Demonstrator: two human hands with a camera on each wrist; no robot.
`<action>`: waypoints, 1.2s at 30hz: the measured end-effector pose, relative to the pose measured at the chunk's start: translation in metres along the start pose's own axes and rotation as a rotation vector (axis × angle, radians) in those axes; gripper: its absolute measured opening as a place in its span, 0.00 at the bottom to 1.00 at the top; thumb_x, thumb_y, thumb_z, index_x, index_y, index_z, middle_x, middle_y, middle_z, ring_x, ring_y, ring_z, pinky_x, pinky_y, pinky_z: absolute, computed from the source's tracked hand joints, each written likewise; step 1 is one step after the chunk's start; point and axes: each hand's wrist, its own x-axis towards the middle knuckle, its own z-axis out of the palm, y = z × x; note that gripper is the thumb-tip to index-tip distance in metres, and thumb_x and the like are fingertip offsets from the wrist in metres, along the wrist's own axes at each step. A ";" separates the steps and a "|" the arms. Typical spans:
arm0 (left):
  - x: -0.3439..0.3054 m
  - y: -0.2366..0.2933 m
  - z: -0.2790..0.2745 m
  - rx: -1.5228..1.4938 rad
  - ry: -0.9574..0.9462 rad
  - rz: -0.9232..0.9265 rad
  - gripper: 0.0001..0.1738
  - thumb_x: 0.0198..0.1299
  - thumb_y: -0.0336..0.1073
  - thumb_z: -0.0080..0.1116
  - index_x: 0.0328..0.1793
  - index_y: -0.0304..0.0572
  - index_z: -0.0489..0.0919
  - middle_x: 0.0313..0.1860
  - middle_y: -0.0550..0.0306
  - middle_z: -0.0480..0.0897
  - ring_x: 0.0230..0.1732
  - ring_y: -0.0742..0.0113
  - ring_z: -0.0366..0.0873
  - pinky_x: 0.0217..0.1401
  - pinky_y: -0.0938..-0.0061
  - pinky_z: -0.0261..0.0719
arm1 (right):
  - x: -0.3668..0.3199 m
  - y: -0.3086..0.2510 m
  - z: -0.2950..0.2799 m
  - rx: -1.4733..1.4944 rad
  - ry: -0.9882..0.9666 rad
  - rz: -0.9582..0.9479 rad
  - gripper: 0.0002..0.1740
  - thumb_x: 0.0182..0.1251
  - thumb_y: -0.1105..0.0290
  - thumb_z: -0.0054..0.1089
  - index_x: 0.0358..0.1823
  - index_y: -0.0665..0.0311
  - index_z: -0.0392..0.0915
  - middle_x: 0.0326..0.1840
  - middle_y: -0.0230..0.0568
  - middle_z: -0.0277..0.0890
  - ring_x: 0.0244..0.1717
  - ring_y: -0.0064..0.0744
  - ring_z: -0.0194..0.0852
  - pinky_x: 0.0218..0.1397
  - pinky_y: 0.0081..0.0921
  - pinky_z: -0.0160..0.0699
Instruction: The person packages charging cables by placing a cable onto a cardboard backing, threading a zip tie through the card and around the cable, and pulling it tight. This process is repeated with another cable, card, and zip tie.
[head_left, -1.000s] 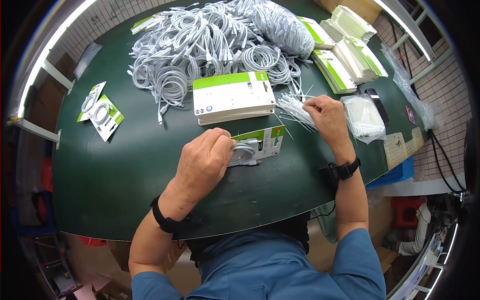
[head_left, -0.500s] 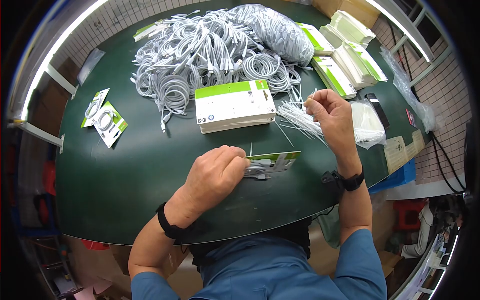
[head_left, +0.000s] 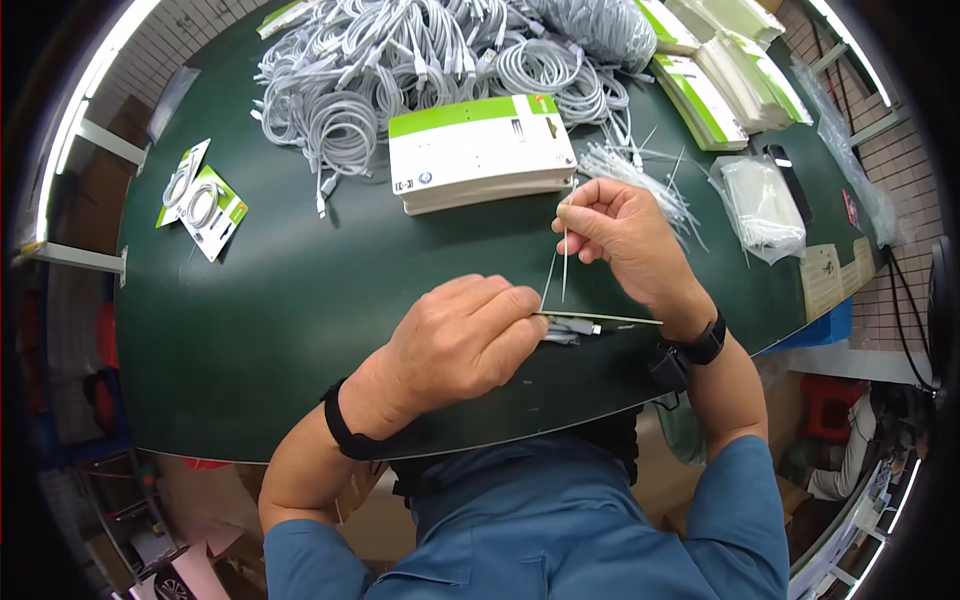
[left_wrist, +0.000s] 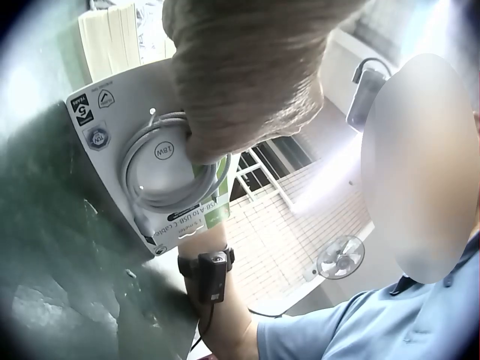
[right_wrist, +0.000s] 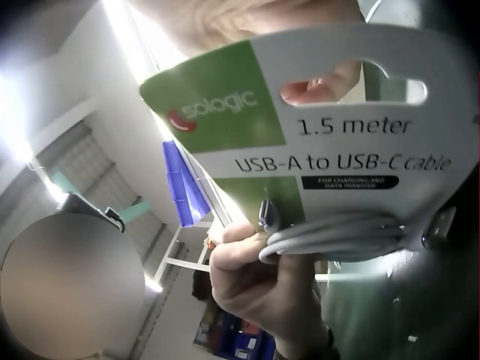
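Note:
My left hand point(head_left: 465, 335) pinches a green and white card by its left end, and the card point(head_left: 600, 318) is seen nearly edge-on. A coiled grey cable point(left_wrist: 135, 176) lies against its printed face in the left wrist view; the coil point(right_wrist: 337, 234) also shows in the right wrist view. A thin white tie point(head_left: 546, 280) stands up from the card beside the left fingertips. Just above the card, my right hand point(head_left: 630, 235) pinches another thin white tie point(head_left: 565, 265) between thumb and fingers. Behind it lies a loose bunch of white ties point(head_left: 640, 180).
A stack of cards point(head_left: 480, 150) stands behind the hands, with a large heap of grey cables point(head_left: 400, 60) beyond. More card stacks point(head_left: 700, 100), a bag of ties point(head_left: 762, 210) and a phone point(head_left: 788, 180) are at the right. Two cards with cables point(head_left: 205, 205) lie at the left.
My right hand has moved left and down from the loose ties to above the card, a tie now visible in its fingers. The left hand has shifted right, tipping the card edge-on.

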 end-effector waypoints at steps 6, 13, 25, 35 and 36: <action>-0.002 -0.003 0.004 0.003 0.018 0.004 0.15 0.52 0.25 0.77 0.43 0.37 0.83 0.41 0.52 0.87 0.32 0.57 0.86 0.33 0.65 0.85 | -0.002 0.008 0.008 0.061 -0.063 0.054 0.10 0.82 0.66 0.72 0.48 0.68 0.86 0.43 0.37 0.89 0.40 0.20 0.91 0.41 0.13 0.86; -0.001 -0.006 0.007 0.012 0.012 -0.028 0.17 0.47 0.22 0.79 0.42 0.39 0.83 0.40 0.53 0.87 0.32 0.57 0.85 0.33 0.66 0.84 | 0.001 0.012 0.006 0.095 -0.057 0.077 0.10 0.81 0.67 0.72 0.49 0.68 0.86 0.44 0.38 0.89 0.40 0.19 0.91 0.40 0.12 0.86; 0.001 -0.003 0.007 0.027 0.009 -0.049 0.19 0.43 0.21 0.80 0.40 0.40 0.83 0.40 0.54 0.87 0.31 0.58 0.85 0.32 0.66 0.84 | -0.002 0.013 0.009 -0.005 -0.089 0.056 0.11 0.80 0.66 0.72 0.48 0.69 0.87 0.40 0.38 0.90 0.37 0.16 0.89 0.41 0.12 0.86; 0.000 -0.002 0.006 0.030 0.000 -0.051 0.19 0.44 0.21 0.80 0.41 0.40 0.83 0.40 0.54 0.87 0.32 0.58 0.86 0.33 0.66 0.84 | -0.001 0.016 0.008 -0.045 -0.143 0.025 0.11 0.80 0.66 0.73 0.48 0.69 0.87 0.41 0.38 0.91 0.36 0.17 0.89 0.41 0.13 0.88; 0.001 -0.002 0.006 0.028 0.001 -0.053 0.19 0.44 0.21 0.80 0.41 0.40 0.83 0.40 0.54 0.87 0.32 0.58 0.86 0.33 0.66 0.84 | -0.001 0.015 0.009 -0.050 -0.160 0.024 0.11 0.79 0.66 0.73 0.48 0.69 0.87 0.41 0.38 0.91 0.36 0.17 0.89 0.41 0.14 0.88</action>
